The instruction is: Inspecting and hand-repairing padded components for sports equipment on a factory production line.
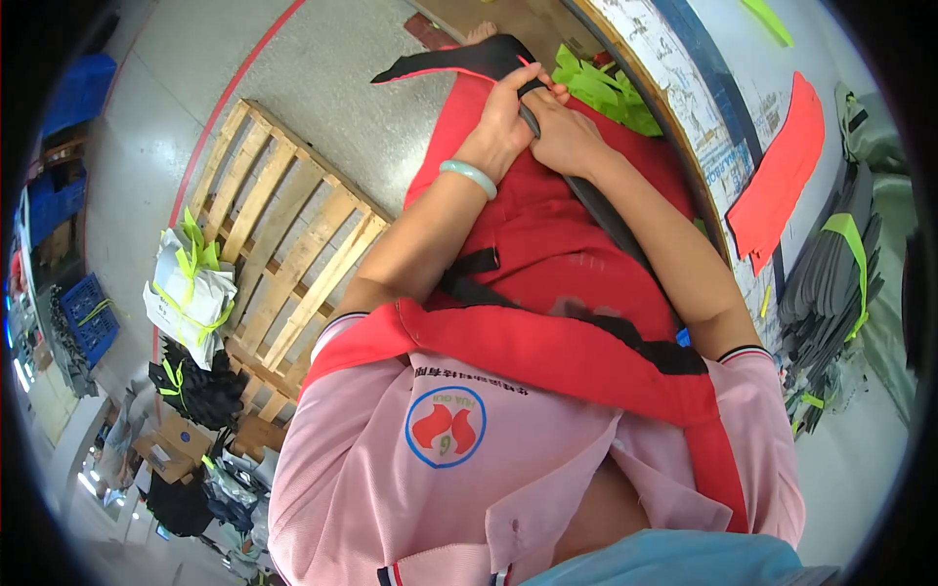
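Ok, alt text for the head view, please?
Left grip and right grip meet on a red-edged black piece over a red apron. A slatted wooden pallet lies left; a worktable with a red cutout and banded grey pieces stands right.

From the left of 2 fisheye cameras worn on the head, the view drops steeply down the wearer's own body to the apron (547,230). Closest to the lens, below the apron, the shirt (352,488) looms large; the left hand (500,117) and right hand (567,139), over the apron's far part, appear smaller. The wide field spans a pallet (280,231) left of the apron and a table (821,59) right of it, its edge bowed.
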Action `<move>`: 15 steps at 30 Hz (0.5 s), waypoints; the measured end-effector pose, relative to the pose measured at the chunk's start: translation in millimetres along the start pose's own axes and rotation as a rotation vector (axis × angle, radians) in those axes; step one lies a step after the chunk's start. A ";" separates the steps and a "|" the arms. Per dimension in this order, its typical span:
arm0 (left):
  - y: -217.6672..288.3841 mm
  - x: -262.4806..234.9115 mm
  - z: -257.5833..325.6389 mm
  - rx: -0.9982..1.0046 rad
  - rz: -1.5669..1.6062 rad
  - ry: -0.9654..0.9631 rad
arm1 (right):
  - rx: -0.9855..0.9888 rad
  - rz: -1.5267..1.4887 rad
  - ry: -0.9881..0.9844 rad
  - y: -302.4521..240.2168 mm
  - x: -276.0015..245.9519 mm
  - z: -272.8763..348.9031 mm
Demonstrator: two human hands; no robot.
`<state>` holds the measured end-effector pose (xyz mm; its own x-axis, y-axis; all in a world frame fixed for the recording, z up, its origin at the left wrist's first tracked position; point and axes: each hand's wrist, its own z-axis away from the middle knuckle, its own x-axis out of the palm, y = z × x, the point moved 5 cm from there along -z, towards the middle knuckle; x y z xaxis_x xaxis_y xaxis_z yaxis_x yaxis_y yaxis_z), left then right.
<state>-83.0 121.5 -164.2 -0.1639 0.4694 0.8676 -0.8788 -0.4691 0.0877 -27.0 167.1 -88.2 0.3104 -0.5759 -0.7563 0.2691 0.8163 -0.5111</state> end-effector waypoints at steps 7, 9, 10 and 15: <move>5.5 -4.5 20.3 0.017 -0.046 0.051 | 0.043 -0.016 0.055 -0.6 18.2 31.5; -5.2 -3.5 2.9 -0.021 0.090 0.074 | 0.102 0.079 -0.032 5.6 13.7 16.0; -6.2 0.1 -7.6 -0.013 0.061 0.033 | 0.097 0.140 -0.040 13.2 10.7 -5.4; -7.7 -11.6 -9.6 0.004 0.008 0.035 | -0.070 -0.016 0.093 6.6 20.5 3.0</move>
<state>-78.7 126.9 -179.6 -0.1868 0.4918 0.8505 -0.8754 -0.4762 0.0831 -16.1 160.5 -105.9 0.2196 -0.5850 -0.7807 0.2080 0.8100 -0.5484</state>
